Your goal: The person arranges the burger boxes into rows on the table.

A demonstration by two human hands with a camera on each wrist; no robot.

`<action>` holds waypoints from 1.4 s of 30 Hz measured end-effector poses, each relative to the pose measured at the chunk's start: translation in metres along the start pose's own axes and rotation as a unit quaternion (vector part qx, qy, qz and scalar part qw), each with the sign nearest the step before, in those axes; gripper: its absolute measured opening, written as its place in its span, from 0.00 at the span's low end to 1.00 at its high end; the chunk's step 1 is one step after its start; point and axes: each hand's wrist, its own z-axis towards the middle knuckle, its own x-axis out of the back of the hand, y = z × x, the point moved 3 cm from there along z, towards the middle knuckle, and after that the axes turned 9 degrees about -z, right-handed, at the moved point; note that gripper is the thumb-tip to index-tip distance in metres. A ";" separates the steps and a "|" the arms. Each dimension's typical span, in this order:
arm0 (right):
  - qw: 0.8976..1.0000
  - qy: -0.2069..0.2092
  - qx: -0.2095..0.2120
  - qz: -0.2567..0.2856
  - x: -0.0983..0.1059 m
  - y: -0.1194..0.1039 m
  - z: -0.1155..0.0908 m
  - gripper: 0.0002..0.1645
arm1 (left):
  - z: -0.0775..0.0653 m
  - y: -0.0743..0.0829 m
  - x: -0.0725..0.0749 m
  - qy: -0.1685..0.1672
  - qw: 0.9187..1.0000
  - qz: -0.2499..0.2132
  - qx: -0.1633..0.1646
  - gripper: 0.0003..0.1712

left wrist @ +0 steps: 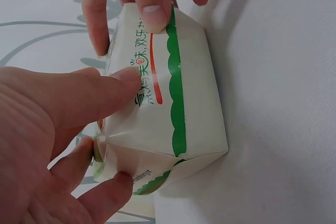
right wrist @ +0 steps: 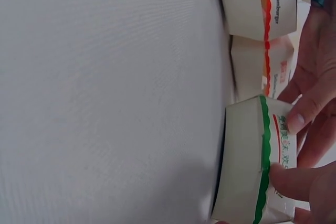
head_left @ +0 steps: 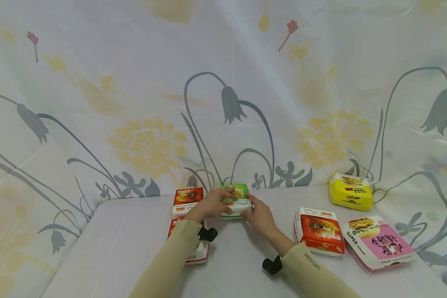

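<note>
Fingers [left wrist: 110,198] grip green box [left wrist: 157,90], long lettered side facing person [head_left: 167,263].

A floral-printed curtain [head_left: 216,45] is hanging behind and along both sides of a white-topped table [head_left: 108,248], making the place look like a curtained-off tabletop booth; the fabric is hiding whether a home, shop or lab is lying beyond.

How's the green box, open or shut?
The green box is shut: its lid meets the base, with no gap showing along the green edge.
</note>
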 end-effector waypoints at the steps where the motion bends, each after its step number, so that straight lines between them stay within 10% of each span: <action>1: 1.000 -0.001 -0.002 0.001 0.001 0.000 0.000 0.38 | 0.000 0.000 0.000 -0.002 1.000 0.002 0.001 0.25; 20: 1.000 0.017 -0.004 0.025 0.033 -0.006 -0.009 0.31 | -0.001 -0.002 0.001 -0.001 1.000 -0.005 0.001 0.26; 42: 0.999 -0.007 0.007 0.053 0.125 0.025 -0.045 0.28 | -0.002 -0.003 0.002 -0.011 1.000 0.002 0.009 0.27</action>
